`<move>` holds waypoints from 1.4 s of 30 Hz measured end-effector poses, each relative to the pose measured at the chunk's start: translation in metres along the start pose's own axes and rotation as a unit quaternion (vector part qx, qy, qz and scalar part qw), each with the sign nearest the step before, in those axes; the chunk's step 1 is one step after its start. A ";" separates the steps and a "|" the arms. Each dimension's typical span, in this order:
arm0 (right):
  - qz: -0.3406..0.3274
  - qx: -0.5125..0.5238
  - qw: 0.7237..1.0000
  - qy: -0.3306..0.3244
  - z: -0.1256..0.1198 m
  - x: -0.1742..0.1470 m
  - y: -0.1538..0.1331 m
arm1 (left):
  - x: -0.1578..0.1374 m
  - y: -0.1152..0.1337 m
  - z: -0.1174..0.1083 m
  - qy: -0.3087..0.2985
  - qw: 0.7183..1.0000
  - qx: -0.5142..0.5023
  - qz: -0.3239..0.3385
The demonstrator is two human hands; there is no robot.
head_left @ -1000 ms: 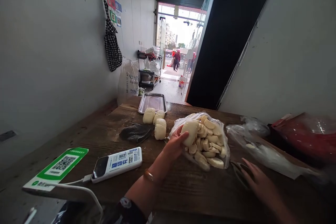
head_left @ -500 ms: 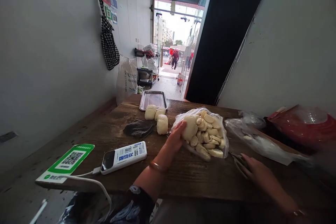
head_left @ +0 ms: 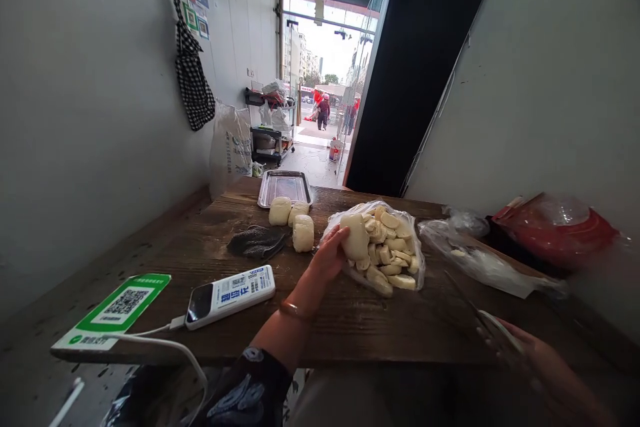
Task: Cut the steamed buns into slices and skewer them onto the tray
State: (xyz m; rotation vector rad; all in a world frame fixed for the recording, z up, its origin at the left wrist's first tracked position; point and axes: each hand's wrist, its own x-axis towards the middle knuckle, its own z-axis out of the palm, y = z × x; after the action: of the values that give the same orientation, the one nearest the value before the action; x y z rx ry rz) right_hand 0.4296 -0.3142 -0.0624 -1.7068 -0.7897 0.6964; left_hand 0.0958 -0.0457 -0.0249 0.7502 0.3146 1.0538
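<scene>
My left hand (head_left: 330, 255) is closed round a pale steamed bun (head_left: 354, 237), holding it at the near left side of an open clear plastic bag (head_left: 419, 273). Inside the bag lie many cut bun pieces (head_left: 395, 243). At the lower right, my right hand (head_left: 535, 350) grips what looks like a pair of scissors (head_left: 473, 303), smeared by motion. Their tip points up and left, apart from the bag. Several whole buns (head_left: 303, 233) sit on the wooden table (head_left: 380, 333) left of the bag.
A metal tray (head_left: 285, 188) stands at the table's far end. A dark cloth (head_left: 257, 241) lies left of the buns. Nearer are a power bank (head_left: 233, 295) with a white cable and a green code card (head_left: 117, 307). Plastic wrapping (head_left: 495, 263) and a red bag (head_left: 560, 233) lie right.
My right hand has moved right and toward me with the scissors, away from the bag. My left hand keeps its hold on the bun. The whole view has shifted slightly.
</scene>
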 end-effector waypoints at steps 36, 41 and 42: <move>-0.277 -0.255 0.914 -0.154 0.101 -0.021 -0.115 | -0.014 -0.010 0.017 -0.081 0.992 0.093 -0.040; -0.290 -0.277 0.896 -0.192 0.100 -0.012 -0.121 | -0.015 -0.010 0.020 -0.085 0.990 0.097 -0.052; -0.293 -0.280 0.892 -0.198 0.100 -0.010 -0.122 | -0.015 -0.009 0.021 -0.085 0.990 0.098 -0.053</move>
State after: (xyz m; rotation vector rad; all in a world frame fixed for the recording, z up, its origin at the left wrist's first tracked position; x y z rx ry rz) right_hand 0.3260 -0.2398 0.0316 -1.6886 -1.8457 0.4036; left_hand 0.1066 -0.0698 -0.0184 0.9820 0.3112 0.8596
